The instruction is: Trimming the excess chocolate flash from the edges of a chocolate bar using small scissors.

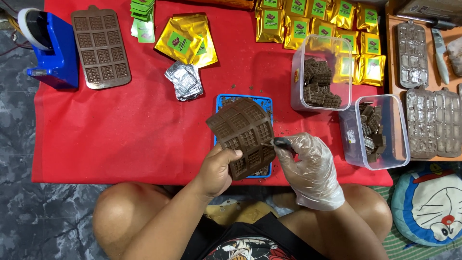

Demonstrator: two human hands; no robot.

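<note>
A brown chocolate mould [243, 136] with a grid of square cells is held tilted in the air just above a blue tray [243, 101] that lies on the red cloth [120, 130]; take that tray as the landmark. The bare left hand [219, 168] is closed on the mould's near left corner, thumb on top and fingers underneath, just in front of the tray's near left corner. The right hand [310, 168], in a clear plastic glove, is at the tray's near right corner, its fingertips pinched on a small dark tool [279, 142] whose tip touches the mould's right edge. What kind of tool it is cannot be told.

To the right of the tray stand two clear plastic tubs: the farther tub [321, 72] holds stacked chocolate squares, the nearer tub [374, 132] holds loose pieces. Beyond and to the right of the tray, gold pouches [327, 21] with green labels lie in rows. Just beyond and left of the tray lies a small heap of silver foil wrappers [184, 81], and farther off two more gold pouches [187, 41]. Well to the left of the tray lies a second brown mould [101, 45], flat on the cloth, with a blue tape dispenser [48, 45] beside it. Far right of the tray, silver-coloured moulds [428, 120] rest on an orange board [391, 58].
</note>
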